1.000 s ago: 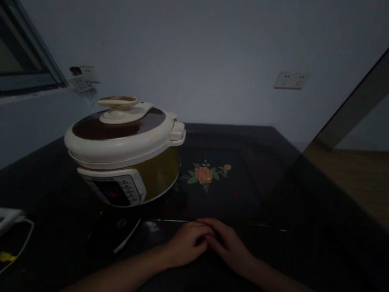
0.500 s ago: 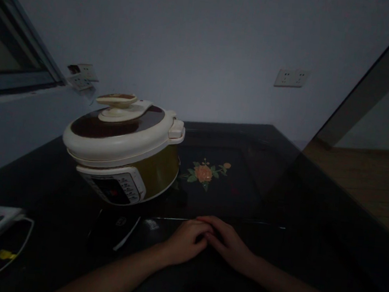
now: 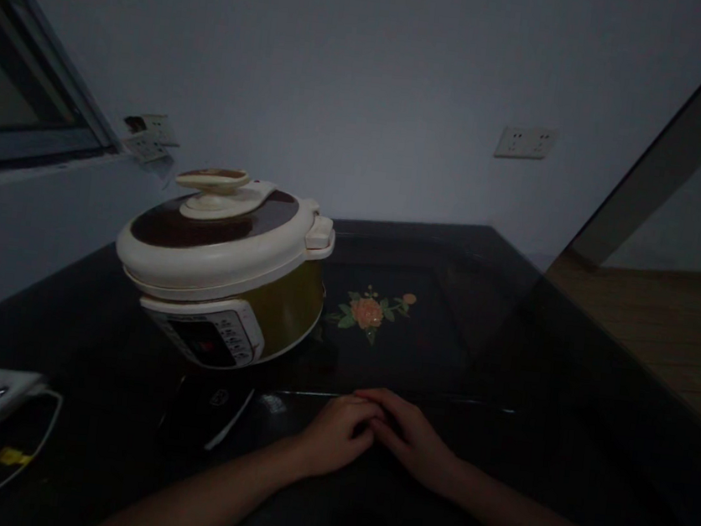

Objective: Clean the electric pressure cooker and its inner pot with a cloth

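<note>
Fingers [image 3: 386, 399] overlapping, thumbs [image 3: 361, 445] apart, visibly empty left hand [image 3: 329, 434] and right hand [image 3: 417, 441] rest against each other, a round cream-and-olive plastic cooker [image 3: 223, 272] beyond the left facing panel-first their way, presumably for reach.

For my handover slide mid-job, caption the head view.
Left hand and right hand touching over a dark table, a flower motif beyond them and a lidded cooker to the left.

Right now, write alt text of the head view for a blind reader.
A left hand and right hand touch at the front of a dark table. Beyond them, to the left, stands a lidded cooker; an orange flower design lies to its right.
</note>
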A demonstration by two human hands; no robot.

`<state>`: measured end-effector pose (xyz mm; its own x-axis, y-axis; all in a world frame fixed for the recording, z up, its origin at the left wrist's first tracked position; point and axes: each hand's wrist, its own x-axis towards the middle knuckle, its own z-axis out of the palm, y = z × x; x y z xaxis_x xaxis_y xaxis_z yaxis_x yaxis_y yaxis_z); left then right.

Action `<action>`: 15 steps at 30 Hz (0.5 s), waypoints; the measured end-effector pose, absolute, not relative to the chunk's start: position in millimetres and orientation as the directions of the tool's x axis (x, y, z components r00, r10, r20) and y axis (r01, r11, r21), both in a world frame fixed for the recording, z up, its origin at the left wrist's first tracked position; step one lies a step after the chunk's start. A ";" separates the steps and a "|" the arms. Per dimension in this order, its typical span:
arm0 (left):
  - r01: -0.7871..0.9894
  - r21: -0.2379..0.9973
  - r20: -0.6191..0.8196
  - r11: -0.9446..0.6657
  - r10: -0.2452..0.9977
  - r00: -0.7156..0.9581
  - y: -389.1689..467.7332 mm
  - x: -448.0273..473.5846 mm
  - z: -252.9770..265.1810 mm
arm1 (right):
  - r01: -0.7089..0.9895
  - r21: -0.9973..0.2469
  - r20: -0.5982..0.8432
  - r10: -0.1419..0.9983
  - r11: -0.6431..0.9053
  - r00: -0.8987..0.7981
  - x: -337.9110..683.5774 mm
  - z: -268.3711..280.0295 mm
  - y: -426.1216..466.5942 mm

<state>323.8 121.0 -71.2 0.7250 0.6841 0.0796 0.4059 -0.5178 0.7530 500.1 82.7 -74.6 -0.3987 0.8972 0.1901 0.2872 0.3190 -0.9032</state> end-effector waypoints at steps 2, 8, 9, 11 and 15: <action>0.404 0.752 0.086 -0.521 0.684 0.724 120.8 323.9 -71.8 | 0.287 -0.903 0.189 0.896 0.319 -0.401 500.0 -74.5 82.7; 0.386 0.758 0.094 -0.526 0.674 0.733 121.4 324.3 -70.7 | 0.294 -0.901 0.183 0.895 0.318 -0.406 500.2 -72.8 82.3; 0.386 0.758 0.095 -0.526 0.674 0.732 121.6 324.4 -70.6 | 0.293 -0.902 0.183 0.896 0.317 -0.405 500.1 -72.6 82.2; 0.383 0.759 0.095 -0.527 0.671 0.735 122.0 324.3 -70.7 | 0.288 -0.903 0.187 0.894 0.320 -0.408 500.1 -72.8 82.1; 0.377 0.759 0.098 -0.531 0.665 0.741 122.2 323.8 -72.1 | 0.282 -0.905 0.187 0.893 0.318 -0.409 500.0 -75.1 82.7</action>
